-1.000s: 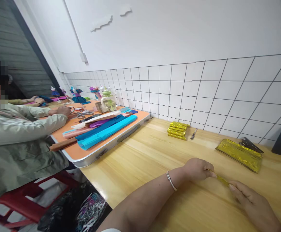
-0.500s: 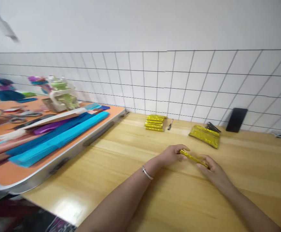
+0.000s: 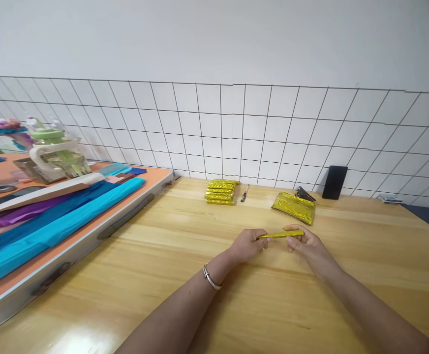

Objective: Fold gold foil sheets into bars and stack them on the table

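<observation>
Foil strip [image 3: 280, 235], narrow and gold, is pinched by left hand [image 3: 247, 245] and right hand [image 3: 309, 245].

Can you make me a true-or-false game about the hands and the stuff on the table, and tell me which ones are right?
1. The left hand and right hand both hold one narrow, shiny gold foil strip. True.

2. The right wrist wears jewellery. False: the thin silver-coloured bangle is on the left wrist.

3. A slim, dark-ended, pen-like tool lies between the group of narrow gold foil pieces and the flat, wide gold foil piece. True.

4. That wide gold piece lies on the orange surface. False: it lies on the pale wooden tabletop.

5. A flat black rectangular object stands upright near the white tiled wall. True.
</observation>
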Tool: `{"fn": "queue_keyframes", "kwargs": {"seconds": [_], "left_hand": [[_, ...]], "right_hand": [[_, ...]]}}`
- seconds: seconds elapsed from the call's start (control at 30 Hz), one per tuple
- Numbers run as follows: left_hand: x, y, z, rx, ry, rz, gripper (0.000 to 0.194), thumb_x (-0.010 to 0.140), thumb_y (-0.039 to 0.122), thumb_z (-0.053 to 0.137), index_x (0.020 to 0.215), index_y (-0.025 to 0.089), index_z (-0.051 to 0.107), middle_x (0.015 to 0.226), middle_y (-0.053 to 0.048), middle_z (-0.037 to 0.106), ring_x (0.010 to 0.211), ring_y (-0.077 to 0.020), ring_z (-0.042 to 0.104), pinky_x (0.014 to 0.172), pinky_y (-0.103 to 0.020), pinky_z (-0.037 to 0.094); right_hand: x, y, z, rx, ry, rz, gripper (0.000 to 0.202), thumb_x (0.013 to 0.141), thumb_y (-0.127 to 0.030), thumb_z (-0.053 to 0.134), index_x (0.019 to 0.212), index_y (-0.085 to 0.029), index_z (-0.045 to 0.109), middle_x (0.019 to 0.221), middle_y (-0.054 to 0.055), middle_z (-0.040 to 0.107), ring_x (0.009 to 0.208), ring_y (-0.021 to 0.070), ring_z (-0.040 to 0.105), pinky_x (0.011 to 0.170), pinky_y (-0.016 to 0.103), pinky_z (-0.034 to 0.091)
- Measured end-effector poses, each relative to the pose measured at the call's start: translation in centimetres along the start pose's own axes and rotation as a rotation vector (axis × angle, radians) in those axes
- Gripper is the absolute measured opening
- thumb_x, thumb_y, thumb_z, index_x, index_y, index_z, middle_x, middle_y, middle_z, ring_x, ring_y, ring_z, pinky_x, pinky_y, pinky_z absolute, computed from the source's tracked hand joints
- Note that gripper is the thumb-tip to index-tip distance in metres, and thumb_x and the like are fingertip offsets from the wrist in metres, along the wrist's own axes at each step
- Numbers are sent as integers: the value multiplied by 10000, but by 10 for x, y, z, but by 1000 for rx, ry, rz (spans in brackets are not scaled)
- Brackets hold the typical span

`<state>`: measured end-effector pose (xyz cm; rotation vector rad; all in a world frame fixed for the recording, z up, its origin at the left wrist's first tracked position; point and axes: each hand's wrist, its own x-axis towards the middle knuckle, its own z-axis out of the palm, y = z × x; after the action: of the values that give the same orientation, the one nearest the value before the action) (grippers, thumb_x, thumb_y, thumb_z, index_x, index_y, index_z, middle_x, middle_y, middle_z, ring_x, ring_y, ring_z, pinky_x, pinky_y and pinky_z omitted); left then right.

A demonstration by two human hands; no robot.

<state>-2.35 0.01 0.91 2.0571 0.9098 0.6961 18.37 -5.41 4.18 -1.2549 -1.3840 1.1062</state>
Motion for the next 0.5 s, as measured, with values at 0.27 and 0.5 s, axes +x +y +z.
{"fn": "queue_keyframes", "kwargs": {"seconds": [0.27,0.5], "left_hand": [[4,-7,-3,-28,65,-21,444,866,503,380,777,135,611,645,12,567,582,-94,492,553,-188,366],[30,-5,-1,-46,235,-14,177,791,303,537,889,167,595,773,20,579,672,-95,488,606,-187,384]], "right_hand": [[45,3,18,99,-6,-55,329,734,-493,630,808,-179,567,585,-32,497,553,116,444,584,265,362],[70,24,32,133,-58,-8,341,717,-502,643,722,-176,544,604,-25,524,575,113,442,569,254,340]]}}
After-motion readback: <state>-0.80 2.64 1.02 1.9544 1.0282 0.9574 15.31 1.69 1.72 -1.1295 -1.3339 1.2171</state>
